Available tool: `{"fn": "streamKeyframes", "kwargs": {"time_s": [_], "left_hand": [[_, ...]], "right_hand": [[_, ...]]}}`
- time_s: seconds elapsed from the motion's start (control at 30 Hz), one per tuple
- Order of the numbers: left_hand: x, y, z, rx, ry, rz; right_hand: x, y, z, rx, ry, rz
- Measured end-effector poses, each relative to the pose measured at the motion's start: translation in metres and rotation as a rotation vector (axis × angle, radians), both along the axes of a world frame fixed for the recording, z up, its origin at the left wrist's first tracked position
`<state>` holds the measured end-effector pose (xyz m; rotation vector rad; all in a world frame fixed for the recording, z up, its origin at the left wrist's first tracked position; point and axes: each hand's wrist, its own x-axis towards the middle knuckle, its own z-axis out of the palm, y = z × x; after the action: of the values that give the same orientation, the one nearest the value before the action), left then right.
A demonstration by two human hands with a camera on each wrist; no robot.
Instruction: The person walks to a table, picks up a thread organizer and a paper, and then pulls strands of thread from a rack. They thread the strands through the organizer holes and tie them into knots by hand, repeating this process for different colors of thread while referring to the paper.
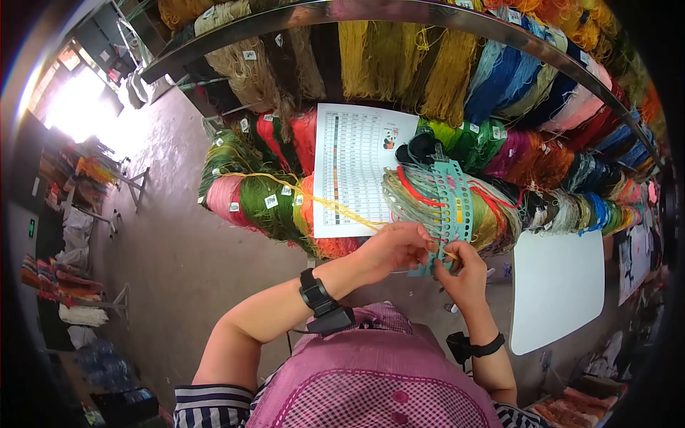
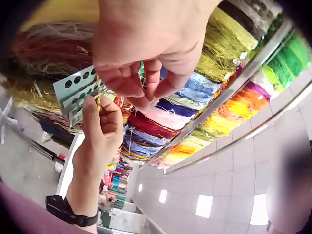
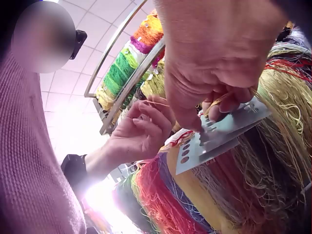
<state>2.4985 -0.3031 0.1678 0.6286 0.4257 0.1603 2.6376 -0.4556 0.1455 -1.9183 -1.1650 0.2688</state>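
A teal thread card (image 1: 460, 203) punched with rows of holes lies over hanging skeins, bunches of coloured thread running through it. My left hand (image 1: 401, 250) is beside the card's lower end, fingers curled and pinching a yellow thread (image 1: 335, 205) that trails in from the left across the paper. My right hand (image 1: 467, 274) pinches the yellow thread between thumb and fingers at the card's lower edge. In the right wrist view, a yellow loop (image 3: 219, 103) shows at the right hand's (image 3: 219, 63) fingertips, close over the card (image 3: 195, 151).
A printed chart (image 1: 349, 164) lies on the skeins left of the card. Black spools (image 1: 421, 148) sit above the card. Racks of labelled skeins (image 1: 407, 64) fill the back behind a metal rail (image 1: 399, 13). A white board (image 1: 560, 292) stands to the right.
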Motion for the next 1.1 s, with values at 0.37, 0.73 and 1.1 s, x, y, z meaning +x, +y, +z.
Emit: {"fn": "streamKeyframes", "kwargs": {"time_s": [0.37,0.73,1.1], "left_hand": [[-0.002,0.002,-0.005,0.154,0.016,0.122],[0.002,0.012,0.004,0.173,0.022,-0.237],[0.0,0.015,0.008,1.34,0.101,-0.087]], "right_hand": [[0.001,0.001,-0.005,-0.014,-0.02,-0.018],[-0.002,0.003,-0.004,-0.043,0.055,-0.06],[0.001,0.014,0.008,0.059,-0.119,0.051]]}}
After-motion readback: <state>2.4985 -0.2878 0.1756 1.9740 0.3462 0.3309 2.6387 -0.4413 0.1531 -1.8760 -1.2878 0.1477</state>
